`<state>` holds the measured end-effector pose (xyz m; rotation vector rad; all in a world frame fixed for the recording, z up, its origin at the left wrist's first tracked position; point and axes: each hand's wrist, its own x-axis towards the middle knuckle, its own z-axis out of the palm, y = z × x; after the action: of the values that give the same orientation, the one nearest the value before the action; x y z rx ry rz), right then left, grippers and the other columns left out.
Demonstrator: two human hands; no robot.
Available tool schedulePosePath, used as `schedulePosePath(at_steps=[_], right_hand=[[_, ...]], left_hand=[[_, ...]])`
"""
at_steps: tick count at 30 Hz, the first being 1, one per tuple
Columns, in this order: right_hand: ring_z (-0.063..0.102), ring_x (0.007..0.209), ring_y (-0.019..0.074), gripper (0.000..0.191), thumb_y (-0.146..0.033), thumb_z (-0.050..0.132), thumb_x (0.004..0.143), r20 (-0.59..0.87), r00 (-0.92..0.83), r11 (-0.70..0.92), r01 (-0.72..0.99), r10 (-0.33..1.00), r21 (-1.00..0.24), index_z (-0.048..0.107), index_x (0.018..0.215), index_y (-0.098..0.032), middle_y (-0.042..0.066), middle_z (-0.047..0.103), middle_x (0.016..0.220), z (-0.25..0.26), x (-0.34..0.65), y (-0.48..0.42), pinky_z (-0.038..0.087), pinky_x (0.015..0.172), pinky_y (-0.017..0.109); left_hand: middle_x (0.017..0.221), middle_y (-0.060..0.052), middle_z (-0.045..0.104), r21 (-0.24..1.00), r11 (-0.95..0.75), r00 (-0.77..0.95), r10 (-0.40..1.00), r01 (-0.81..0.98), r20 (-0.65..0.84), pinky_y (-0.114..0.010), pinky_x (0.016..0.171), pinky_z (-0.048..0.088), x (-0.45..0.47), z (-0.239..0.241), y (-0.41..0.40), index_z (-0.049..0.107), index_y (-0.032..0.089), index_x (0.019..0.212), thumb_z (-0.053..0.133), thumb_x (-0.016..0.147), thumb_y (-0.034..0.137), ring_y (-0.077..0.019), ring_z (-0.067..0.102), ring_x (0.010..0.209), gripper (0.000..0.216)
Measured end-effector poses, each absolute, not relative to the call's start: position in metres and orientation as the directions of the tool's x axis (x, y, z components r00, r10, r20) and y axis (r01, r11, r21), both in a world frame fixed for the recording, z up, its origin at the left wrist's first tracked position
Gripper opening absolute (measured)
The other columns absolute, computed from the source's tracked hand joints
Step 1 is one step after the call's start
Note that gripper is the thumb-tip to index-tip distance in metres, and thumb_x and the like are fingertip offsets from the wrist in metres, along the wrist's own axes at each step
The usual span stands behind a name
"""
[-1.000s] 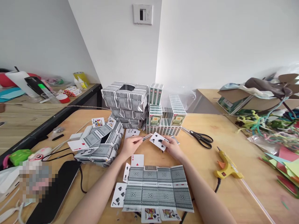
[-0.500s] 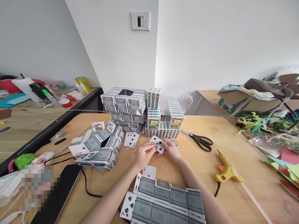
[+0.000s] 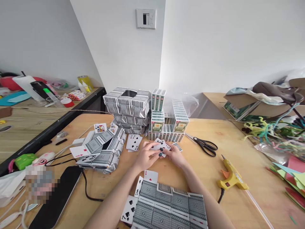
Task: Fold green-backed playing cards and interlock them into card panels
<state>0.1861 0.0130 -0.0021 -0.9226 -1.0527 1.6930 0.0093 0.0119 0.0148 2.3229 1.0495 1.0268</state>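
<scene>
My left hand (image 3: 145,156) and my right hand (image 3: 175,156) meet over the middle of the table. Both have their fingers closed on a few overlapping playing cards (image 3: 156,146), whose black pips face up; fingers hide part of them. Nearer me, between my forearms, lies a panel of joined playing cards (image 3: 165,203) with grey patterned backs. A red ace (image 3: 150,176) and a seven of spades (image 3: 128,208) stick out from its edges. A small pile of loose cards (image 3: 133,142) rests left of my hands.
Behind stand stacked card-covered boxes (image 3: 127,105) and green card packs (image 3: 166,136). Black scissors (image 3: 206,146) and a yellow glue gun (image 3: 231,176) lie at right. A card-covered box (image 3: 114,156), a cable (image 3: 87,187) and a black phone-like slab (image 3: 58,197) occupy the left.
The cards in my hands have shifted, and a card marked five now shows by my right fingers. My left fingers lie flatter over the cards. The view has moved slightly.
</scene>
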Motion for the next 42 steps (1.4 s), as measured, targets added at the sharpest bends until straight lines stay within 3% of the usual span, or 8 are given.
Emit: schedulePosePath(at_steps=[3, 7, 13, 17, 25, 34, 38, 42], right_hand=[[0.061, 0.056, 0.0155, 0.039, -0.037, 0.072, 0.062, -0.124, -0.313, -0.209, -0.254, 0.942, -0.944, 0.057, 0.093, -0.019, 0.002, 0.067, 0.074, -0.002, 0.187, 0.012, 0.050, 0.051, 0.028], [0.063, 0.055, 0.0173, 0.034, -0.037, 0.072, 0.062, -0.142, -0.337, -0.214, -0.187, 0.931, -0.959, 0.057, 0.084, -0.017, 0.002, 0.067, 0.069, -0.001, 0.187, 0.009, 0.051, 0.050, 0.029], [0.062, 0.049, 0.0178, 0.031, -0.041, 0.071, 0.063, -0.163, -0.159, -0.186, -0.143, 0.974, -0.972, 0.053, 0.074, -0.019, 0.000, 0.064, 0.060, -0.001, 0.182, 0.006, 0.052, 0.046, 0.030], [0.058, 0.044, 0.0153, 0.031, -0.045, 0.068, 0.066, -0.143, -0.046, -0.148, -0.119, 0.989, -0.982, 0.051, 0.067, -0.019, -0.001, 0.061, 0.052, -0.003, 0.181, 0.008, 0.049, 0.040, 0.027], [0.067, 0.073, 0.0244, 0.043, -0.037, 0.077, 0.054, -0.136, -0.179, -0.172, -0.209, 0.974, -0.963, 0.060, 0.089, -0.017, 0.005, 0.071, 0.080, -0.002, 0.182, 0.010, 0.056, 0.062, 0.036], [0.067, 0.074, 0.0242, 0.040, -0.040, 0.074, 0.059, -0.150, -0.184, -0.191, -0.235, 0.971, -0.953, 0.063, 0.090, -0.017, 0.005, 0.072, 0.079, -0.005, 0.184, 0.010, 0.055, 0.067, 0.038], [0.067, 0.075, 0.0237, 0.039, -0.041, 0.073, 0.061, -0.146, -0.210, -0.199, -0.259, 0.967, -0.945, 0.062, 0.090, -0.017, 0.006, 0.072, 0.081, -0.008, 0.186, 0.011, 0.054, 0.069, 0.038], [0.067, 0.075, 0.0233, 0.039, -0.040, 0.073, 0.060, -0.141, -0.212, -0.194, -0.254, 0.967, -0.948, 0.062, 0.090, -0.017, 0.006, 0.071, 0.081, -0.010, 0.187, 0.012, 0.054, 0.069, 0.037]], left_hand=[[0.104, -0.007, 0.059, 0.727, -0.511, 0.255, 0.859, 0.459, 0.443, -0.030, 0.071, 0.048, 0.007, 0.012, 0.014, 0.065, 0.020, 0.075, 0.050, 0.081, 0.024, -0.0157, 0.055, 0.080, 0.017], [0.086, -0.002, 0.060, 0.873, -0.301, 0.047, 0.950, 0.385, 0.307, -0.026, 0.062, 0.046, 0.005, 0.004, 0.019, 0.058, 0.019, 0.092, 0.054, 0.077, 0.022, -0.0111, 0.053, 0.062, 0.016], [0.071, -0.001, 0.061, 0.992, -0.015, 0.312, 0.950, 0.124, -0.024, -0.024, 0.056, 0.045, 0.003, 0.003, 0.025, 0.059, 0.015, 0.091, 0.060, 0.073, 0.026, -0.0127, 0.056, 0.062, 0.022], [0.076, -0.002, 0.063, 0.993, 0.105, 0.402, 0.908, 0.050, -0.116, -0.024, 0.060, 0.045, 0.002, 0.006, 0.028, 0.060, 0.014, 0.087, 0.070, 0.064, 0.026, -0.0127, 0.057, 0.066, 0.028], [0.063, 0.002, 0.054, 0.988, 0.149, 0.262, 0.952, 0.046, -0.156, -0.020, 0.048, 0.034, 0.001, 0.005, 0.032, 0.054, 0.014, 0.069, 0.068, 0.063, 0.036, -0.0083, 0.045, 0.054, 0.027], [0.047, 0.006, 0.039, 0.982, 0.134, 0.309, 0.936, 0.132, -0.169, -0.021, 0.044, 0.024, -0.004, 0.011, 0.032, 0.051, 0.015, 0.053, 0.061, 0.066, 0.041, -0.0066, 0.034, 0.045, 0.031], [0.049, 0.006, 0.040, 0.981, 0.122, 0.302, 0.939, 0.150, -0.163, -0.021, 0.044, 0.024, -0.005, 0.009, 0.033, 0.054, 0.015, 0.060, 0.059, 0.068, 0.040, -0.0069, 0.034, 0.045, 0.027], [0.046, 0.005, 0.043, 0.977, 0.112, 0.284, 0.945, 0.181, -0.161, -0.021, 0.044, 0.025, -0.004, 0.005, 0.033, 0.048, 0.016, 0.052, 0.058, 0.069, 0.039, -0.0074, 0.036, 0.044, 0.030]])
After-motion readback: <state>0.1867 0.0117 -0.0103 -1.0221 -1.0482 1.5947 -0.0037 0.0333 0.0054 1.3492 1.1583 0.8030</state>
